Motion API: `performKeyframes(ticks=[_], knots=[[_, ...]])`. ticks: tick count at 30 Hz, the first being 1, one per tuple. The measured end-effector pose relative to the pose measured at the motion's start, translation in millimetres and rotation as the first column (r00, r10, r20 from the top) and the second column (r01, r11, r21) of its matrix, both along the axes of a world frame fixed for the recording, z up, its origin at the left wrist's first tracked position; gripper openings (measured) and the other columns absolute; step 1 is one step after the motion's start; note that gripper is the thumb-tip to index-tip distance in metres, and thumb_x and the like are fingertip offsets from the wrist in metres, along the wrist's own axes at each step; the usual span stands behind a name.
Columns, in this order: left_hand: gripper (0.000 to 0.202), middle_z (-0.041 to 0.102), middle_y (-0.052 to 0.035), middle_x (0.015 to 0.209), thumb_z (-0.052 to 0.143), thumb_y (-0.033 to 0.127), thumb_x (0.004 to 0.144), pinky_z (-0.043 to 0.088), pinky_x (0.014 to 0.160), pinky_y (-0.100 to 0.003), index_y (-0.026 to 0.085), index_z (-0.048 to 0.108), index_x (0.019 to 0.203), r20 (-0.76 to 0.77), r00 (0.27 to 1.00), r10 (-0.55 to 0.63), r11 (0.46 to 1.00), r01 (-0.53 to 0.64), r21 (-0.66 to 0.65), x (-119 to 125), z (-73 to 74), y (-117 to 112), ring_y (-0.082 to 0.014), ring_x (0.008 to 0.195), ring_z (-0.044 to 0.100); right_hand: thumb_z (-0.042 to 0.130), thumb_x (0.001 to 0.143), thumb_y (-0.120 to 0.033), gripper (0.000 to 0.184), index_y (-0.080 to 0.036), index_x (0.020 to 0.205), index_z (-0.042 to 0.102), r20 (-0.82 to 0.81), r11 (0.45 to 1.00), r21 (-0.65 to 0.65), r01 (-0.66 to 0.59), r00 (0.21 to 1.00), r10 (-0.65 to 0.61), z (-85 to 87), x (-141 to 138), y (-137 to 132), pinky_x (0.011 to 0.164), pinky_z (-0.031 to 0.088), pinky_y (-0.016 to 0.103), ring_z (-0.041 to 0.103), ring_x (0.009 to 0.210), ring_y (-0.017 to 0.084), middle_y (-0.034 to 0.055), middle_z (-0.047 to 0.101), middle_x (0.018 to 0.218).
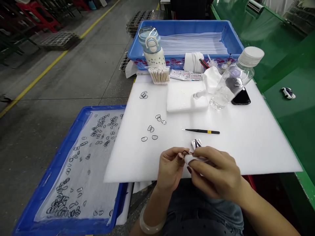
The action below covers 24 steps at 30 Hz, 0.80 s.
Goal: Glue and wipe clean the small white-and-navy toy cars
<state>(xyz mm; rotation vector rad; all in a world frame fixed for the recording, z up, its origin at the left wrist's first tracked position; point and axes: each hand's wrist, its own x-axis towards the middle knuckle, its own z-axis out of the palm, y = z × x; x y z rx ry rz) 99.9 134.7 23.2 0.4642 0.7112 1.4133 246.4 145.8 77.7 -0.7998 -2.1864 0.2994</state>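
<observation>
My left hand pinches a small dark-rimmed oval piece between thumb and fingertips, over the near edge of the white board. My right hand grips a folded white cloth that meets the piece; the exact contact is partly covered by my fingers. Just beyond both hands lies a small white item with black strips, partly hidden. Black tweezers with a yellow band rest farther up the board. Similar dark-rimmed oval pieces lie loose to the left.
At the left, a blue tray holds many oval pieces on white lining. Toward the back are a white foam block, clear bottle, phone, cotton swabs, blue-lidded bottle and blue bin.
</observation>
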Motion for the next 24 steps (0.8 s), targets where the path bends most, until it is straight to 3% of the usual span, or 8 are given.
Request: performKeyframes(ticks=[2,4,7,9,11,14,20,24], knots=[[0.017,0.076,-0.0019,0.071,0.088,0.036,0.070,0.058,0.065,-0.014,0.023,0.081,0.079,-0.014,1.000,0.009,0.999,-0.008,0.036,0,-1.9,0,-0.0092,0.064,0.070,0.058,0.090,-0.010,0.012,-0.015,0.092,0.069,-0.081,0.983,-0.182,0.004,0.997,-0.019,1.6,7,-3,0.058,0.049,0.024,0.061,0.068,0.012,0.0066,0.068,0.087],[0.014,0.075,-0.0019,0.075,0.084,0.036,0.076,0.060,0.070,-0.017,0.025,0.081,0.083,-0.048,0.999,0.004,0.996,0.001,0.094,-1,-4.5,-1,-0.0105,0.070,0.071,0.059,0.092,-0.013,0.012,-0.017,0.091,0.070,-0.152,0.902,-0.430,0.041,0.981,-0.117,2.2,12,-4,0.056,0.047,0.023,0.061,0.065,0.011,0.0035,0.069,0.079],[0.010,0.074,-0.0038,0.094,0.077,0.033,0.084,0.058,0.088,-0.021,0.025,0.081,0.090,-0.177,0.984,0.016,0.971,0.027,0.236,-3,-8.7,-2,-0.0132,0.092,0.070,0.063,0.092,-0.029,0.018,-0.020,0.081,0.073,-0.217,0.622,-0.782,-0.043,0.954,-0.208,-3.7,9,1,0.059,0.048,0.025,0.062,0.066,0.013,0.0020,0.069,0.072],[0.010,0.068,-0.0049,0.112,0.073,0.028,0.088,0.054,0.099,-0.026,0.025,0.079,0.096,-0.267,0.964,0.012,0.945,0.077,0.318,-4,-10.8,-4,-0.0159,0.108,0.066,0.068,0.089,-0.038,0.020,-0.021,0.081,0.074,-0.348,0.441,-0.870,-0.219,0.907,-0.237,-11.0,1,4,0.069,0.051,0.028,0.065,0.076,0.015,0.0024,0.071,0.078],[0.016,0.063,-0.0046,0.122,0.069,0.024,0.091,0.051,0.105,-0.029,0.027,0.076,0.105,-0.302,0.953,0.003,0.929,0.109,0.355,-5,-12.0,-6,-0.0167,0.116,0.062,0.071,0.085,-0.042,0.021,-0.022,0.080,0.072,-0.478,0.372,-0.855,-0.363,0.828,-0.292,-18.1,-7,4,0.076,0.052,0.030,0.064,0.081,0.015,0.0021,0.070,0.081],[0.023,0.063,-0.0044,0.122,0.066,0.020,0.093,0.049,0.107,-0.029,0.028,0.073,0.113,-0.315,0.949,0.031,0.926,0.091,0.366,-4,-12.1,-8,-0.0159,0.117,0.061,0.070,0.087,-0.044,0.027,-0.020,0.075,0.065,-0.532,0.387,-0.831,-0.400,0.774,-0.344,-24.1,-15,0,0.076,0.049,0.029,0.058,0.077,0.014,0.0009,0.063,0.077],[0.013,0.067,-0.0067,0.109,0.070,0.022,0.089,0.055,0.095,-0.028,0.025,0.079,0.099,-0.321,0.947,0.011,0.959,0.081,0.271,-3,-8.3,-6,-0.0171,0.105,0.066,0.053,0.097,-0.044,0.035,-0.019,0.073,0.053,-0.458,0.547,-0.798,-0.255,0.846,-0.273,-28.1,-16,-8,0.064,0.040,0.025,0.045,0.069,0.012,-0.0008,0.051,0.073],[0.010,0.069,-0.0074,0.108,0.077,0.029,0.084,0.055,0.095,-0.028,0.024,0.080,0.091,-0.264,0.963,-0.048,0.976,0.101,0.192,-5,-5.8,-3,-0.0188,0.106,0.066,0.057,0.095,-0.042,0.034,-0.018,0.071,0.052,-0.478,0.568,-0.777,-0.272,0.841,-0.252,-27.9,-16,-6,0.060,0.040,0.024,0.045,0.067,0.011,-0.0012,0.052,0.070]])
